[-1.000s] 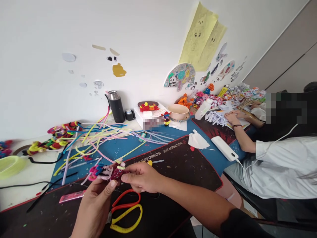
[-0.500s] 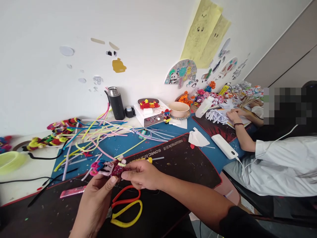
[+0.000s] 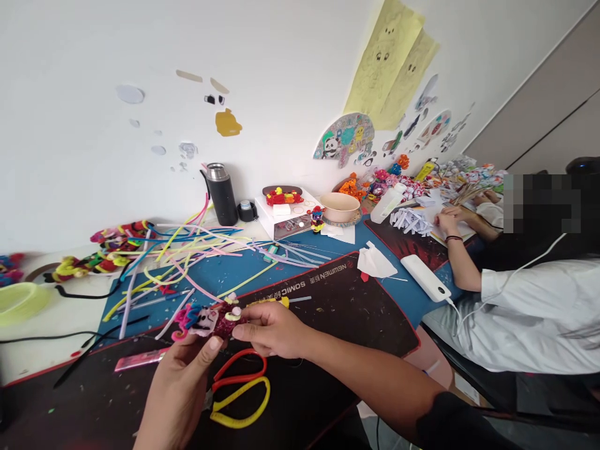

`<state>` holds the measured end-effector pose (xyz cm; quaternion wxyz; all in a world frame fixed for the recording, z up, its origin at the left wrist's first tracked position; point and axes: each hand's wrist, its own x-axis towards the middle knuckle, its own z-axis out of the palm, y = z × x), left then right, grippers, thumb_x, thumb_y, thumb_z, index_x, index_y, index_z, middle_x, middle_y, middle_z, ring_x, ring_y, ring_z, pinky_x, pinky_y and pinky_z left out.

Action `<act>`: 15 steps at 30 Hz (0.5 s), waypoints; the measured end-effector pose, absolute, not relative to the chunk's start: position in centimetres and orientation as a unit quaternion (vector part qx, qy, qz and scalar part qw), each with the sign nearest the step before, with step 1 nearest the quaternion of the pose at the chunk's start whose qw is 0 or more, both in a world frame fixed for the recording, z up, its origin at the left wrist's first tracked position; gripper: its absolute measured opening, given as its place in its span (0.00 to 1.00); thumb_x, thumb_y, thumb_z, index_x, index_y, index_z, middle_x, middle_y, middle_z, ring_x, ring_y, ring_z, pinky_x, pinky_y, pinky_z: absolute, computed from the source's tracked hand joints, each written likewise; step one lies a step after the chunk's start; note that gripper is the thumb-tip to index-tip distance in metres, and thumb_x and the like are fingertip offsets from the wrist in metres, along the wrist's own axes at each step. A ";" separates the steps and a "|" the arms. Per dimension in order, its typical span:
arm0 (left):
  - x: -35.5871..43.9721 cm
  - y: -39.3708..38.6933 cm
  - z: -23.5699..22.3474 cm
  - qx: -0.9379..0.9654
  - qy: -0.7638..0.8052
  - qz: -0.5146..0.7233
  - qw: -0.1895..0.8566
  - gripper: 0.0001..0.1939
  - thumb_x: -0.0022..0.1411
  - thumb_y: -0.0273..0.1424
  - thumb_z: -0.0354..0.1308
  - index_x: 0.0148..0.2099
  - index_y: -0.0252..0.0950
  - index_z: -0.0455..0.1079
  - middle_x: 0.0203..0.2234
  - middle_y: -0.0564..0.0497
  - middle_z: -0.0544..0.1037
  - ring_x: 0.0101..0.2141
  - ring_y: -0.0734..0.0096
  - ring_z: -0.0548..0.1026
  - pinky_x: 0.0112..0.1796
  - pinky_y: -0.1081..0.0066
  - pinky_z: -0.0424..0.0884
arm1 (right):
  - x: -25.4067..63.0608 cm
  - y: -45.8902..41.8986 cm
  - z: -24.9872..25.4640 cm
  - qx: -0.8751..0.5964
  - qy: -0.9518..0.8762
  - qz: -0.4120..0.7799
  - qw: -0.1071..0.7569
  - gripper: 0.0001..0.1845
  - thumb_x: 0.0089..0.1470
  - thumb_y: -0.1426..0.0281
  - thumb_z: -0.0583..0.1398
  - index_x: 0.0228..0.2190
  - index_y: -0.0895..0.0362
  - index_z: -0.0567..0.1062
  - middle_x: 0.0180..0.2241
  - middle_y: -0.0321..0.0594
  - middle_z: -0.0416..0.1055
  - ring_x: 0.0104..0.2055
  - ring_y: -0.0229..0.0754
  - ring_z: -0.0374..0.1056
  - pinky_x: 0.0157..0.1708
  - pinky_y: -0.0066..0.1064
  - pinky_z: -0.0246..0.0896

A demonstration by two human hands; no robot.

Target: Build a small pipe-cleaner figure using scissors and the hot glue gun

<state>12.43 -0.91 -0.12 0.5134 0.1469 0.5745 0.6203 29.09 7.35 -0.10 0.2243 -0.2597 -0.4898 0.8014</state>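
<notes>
1. A white wall [image 3: 276,56] fills the top of the frame, with yellow sheets of drawings [image 3: 384,65] hung upper right of centre and cut-out shapes scattered at upper left.
2. Below it, your counter [image 3: 30,350] carries a dark mat [image 3: 360,306] with a red edge, running from lower left to right of centre.
3. Your left hand [image 3: 180,378] rises from the bottom edge, left of centre, palm turned inward and thumb on top. Its fingers are partly closed around the fuzzy doll [image 3: 209,320], supporting it from below.
4. Your right hand [image 3: 274,328] reaches in from the lower right, forearm slanting up and leftward. Its thumb and fingers are nearly closed, pinching the doll's dark red end.
5. The doll lies roughly sideways between your hands, left of the frame's centre, its pink-and-blue end pointing left.
6. Just below your hands are the scissors [image 3: 241,400], red and yellow handles showing, blades mostly hidden.
7. Coloured stems [image 3: 187,240] sprawl across the left middle, near a black flask [image 3: 222,197].
8. A bowl [image 3: 340,207] sits right of centre, by the wall.
9. At right, a person in a white shirt [image 3: 539,312] has both hands near paper strips [image 3: 411,222].
</notes>
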 end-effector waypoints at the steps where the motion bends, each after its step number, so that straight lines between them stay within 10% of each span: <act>1: 12.5 -0.9 0.0 0.149 0.576 0.618 0.514 0.31 0.29 0.49 0.87 0.34 0.39 0.85 0.33 0.44 0.89 0.43 0.44 0.87 0.51 0.54 0.81 | 29.1 7.3 0.0 -0.257 -0.490 0.803 0.224 0.33 0.50 0.46 0.77 0.42 0.60 0.79 0.13 0.18 0.59 0.12 0.28 0.49 0.16 0.29 0.39; 15: 13.2 -0.6 -0.7 0.137 0.551 0.658 0.494 0.27 0.33 0.45 0.88 0.32 0.39 0.82 0.32 0.50 0.89 0.35 0.59 0.85 0.44 0.63 0.81 | 29.1 7.2 0.0 -0.272 -0.490 0.798 0.221 0.34 0.48 0.47 0.77 0.43 0.60 0.81 0.15 0.19 0.58 0.14 0.27 0.50 0.18 0.27 0.40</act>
